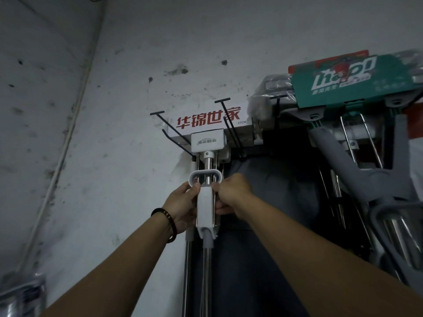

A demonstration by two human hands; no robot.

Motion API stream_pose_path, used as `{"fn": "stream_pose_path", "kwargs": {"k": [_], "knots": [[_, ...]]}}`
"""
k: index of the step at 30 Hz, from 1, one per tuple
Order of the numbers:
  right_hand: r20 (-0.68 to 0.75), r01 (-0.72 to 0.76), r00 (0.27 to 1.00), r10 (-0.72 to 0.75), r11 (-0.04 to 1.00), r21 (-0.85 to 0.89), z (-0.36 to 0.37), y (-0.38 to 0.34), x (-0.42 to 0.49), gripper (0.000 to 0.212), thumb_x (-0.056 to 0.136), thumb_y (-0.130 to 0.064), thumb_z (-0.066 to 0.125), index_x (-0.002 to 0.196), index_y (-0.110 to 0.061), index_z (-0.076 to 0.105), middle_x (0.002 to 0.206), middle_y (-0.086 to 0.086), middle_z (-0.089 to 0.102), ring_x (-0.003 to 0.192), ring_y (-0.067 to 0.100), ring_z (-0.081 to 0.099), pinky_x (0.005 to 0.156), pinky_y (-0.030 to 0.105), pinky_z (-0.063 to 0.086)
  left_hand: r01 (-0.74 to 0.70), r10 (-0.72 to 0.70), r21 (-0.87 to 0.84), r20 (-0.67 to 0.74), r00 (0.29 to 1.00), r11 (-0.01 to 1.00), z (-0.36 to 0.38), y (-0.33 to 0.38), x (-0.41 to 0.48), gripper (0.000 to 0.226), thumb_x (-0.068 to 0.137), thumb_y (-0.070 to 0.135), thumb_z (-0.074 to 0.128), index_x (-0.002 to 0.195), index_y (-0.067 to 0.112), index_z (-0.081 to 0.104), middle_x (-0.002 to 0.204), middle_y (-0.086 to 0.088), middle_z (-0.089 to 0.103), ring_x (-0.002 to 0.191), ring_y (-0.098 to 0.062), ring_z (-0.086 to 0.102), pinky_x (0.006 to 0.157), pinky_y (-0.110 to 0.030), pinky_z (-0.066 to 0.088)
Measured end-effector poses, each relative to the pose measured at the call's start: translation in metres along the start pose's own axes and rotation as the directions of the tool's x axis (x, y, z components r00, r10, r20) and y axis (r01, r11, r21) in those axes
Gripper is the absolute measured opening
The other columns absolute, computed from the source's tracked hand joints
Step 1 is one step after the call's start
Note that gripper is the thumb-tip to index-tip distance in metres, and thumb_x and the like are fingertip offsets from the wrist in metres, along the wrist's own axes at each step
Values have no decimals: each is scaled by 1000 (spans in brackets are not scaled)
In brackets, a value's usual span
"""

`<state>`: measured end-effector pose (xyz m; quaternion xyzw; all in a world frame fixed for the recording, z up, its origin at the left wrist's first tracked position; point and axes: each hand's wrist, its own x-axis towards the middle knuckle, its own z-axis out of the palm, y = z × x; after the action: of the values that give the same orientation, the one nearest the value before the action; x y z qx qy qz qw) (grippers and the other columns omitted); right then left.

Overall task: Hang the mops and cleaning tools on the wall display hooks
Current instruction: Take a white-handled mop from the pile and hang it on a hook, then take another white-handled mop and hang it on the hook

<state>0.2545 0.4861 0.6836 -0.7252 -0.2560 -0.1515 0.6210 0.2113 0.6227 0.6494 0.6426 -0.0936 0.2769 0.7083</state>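
A white squeeze mop (205, 207) with a steel pole hangs head-up against the wall, its head wrapped in a white card with red characters (208, 121). The head sits between two black T-ended wire hooks (225, 117) that jut from the wall. My left hand (183, 202) grips the left side of the mop's white handle block just under its oval pull loop (205, 177). My right hand (231, 193) grips the right side of the same block. Both arms reach upward.
To the right hang more mops: one with a teal printed card (357, 81) and grey plastic levers (343, 156) with steel rods. The stained white wall (114, 88) and a corner lie to the left. A plastic-wrapped item (20, 298) sits at the bottom left.
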Motion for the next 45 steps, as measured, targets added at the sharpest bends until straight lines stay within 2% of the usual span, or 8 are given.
{"fn": "stream_pose_path", "kwargs": {"k": [7, 10, 16, 23, 27, 34, 41, 45], "knots": [[-73, 57, 995, -65, 993, -107, 4, 10, -17, 7, 76, -14, 75, 73, -10, 71, 80, 15, 77, 73, 33, 77, 63, 56, 65, 63, -64, 152, -3, 998, 986, -10, -4, -19, 30, 95, 15, 61, 118, -3, 69, 96, -20, 65, 78, -30, 62, 69, -35, 54], [-90, 59, 993, -80, 974, -220, 3, 12, -40, 16, 74, -9, 69, 59, -10, 63, 64, 11, 69, 64, 31, 72, 61, 45, 65, 114, -130, 293, 36, 991, 949, -27, -11, -39, 28, 90, 18, 65, 116, 10, 72, 90, -16, 67, 76, -30, 62, 73, -41, 55], [9, 34, 999, -34, 922, -386, 11, 37, -129, 25, 86, -17, 68, 69, 1, 71, 61, 17, 68, 47, 23, 62, 43, 26, 50, 195, -232, 305, 91, 968, 932, -58, -42, -116, 24, 98, 27, 63, 120, 20, 70, 111, -4, 77, 97, -29, 76, 91, -50, 60], [66, -193, 972, 224, 929, -314, 34, 152, -260, 17, 93, -16, 72, 78, -9, 77, 74, 11, 78, 62, 22, 73, 52, 30, 57, 331, -397, 324, 163, 903, 886, -100, -129, -242, 21, 97, 21, 65, 117, 21, 73, 112, -2, 78, 100, -27, 77, 93, -45, 59], [48, -487, 861, 506, 848, -206, 42, 234, -350, 12, 96, -24, 71, 87, -19, 76, 87, 6, 80, 76, 22, 76, 56, 29, 58, 503, -539, 237, 119, 834, 831, -120, -205, -312, 23, 97, 28, 69, 118, 21, 74, 113, -4, 78, 103, -30, 75, 95, -46, 57], [152, -743, 640, 754, 657, -129, 80, 353, -465, 12, 96, 2, 62, 88, -4, 68, 74, 16, 61, 42, 20, 51, 43, 24, 38, 747, -753, 175, -43, 657, 642, -143, -342, -410, 23, 98, 21, 68, 119, 13, 71, 110, -10, 77, 90, -30, 74, 69, -34, 59], [266, -834, 475, 839, 526, -169, 122, 415, -498, 27, 100, -21, 69, 125, -14, 66, 110, 14, 73, 85, 32, 76, 77, 47, 65, 821, -764, 204, -300, 571, 533, -168, -426, -408, 57, 92, 27, 76, 137, 13, 45, 101, -13, 64, 83, -28, 62, 72, -37, 56], [253, -868, 409, 877, 459, -189, 127, 435, -499, 31, 102, -21, 65, 131, -12, 60, 120, 18, 68, 79, 29, 71, 82, 49, 62, 789, -730, 309, -306, 611, 531, -173, -456, -385, 78, 93, 29, 73, 157, 19, 29, 142, -10, 49, 109, -37, 63, 79, -40, 57]]}}
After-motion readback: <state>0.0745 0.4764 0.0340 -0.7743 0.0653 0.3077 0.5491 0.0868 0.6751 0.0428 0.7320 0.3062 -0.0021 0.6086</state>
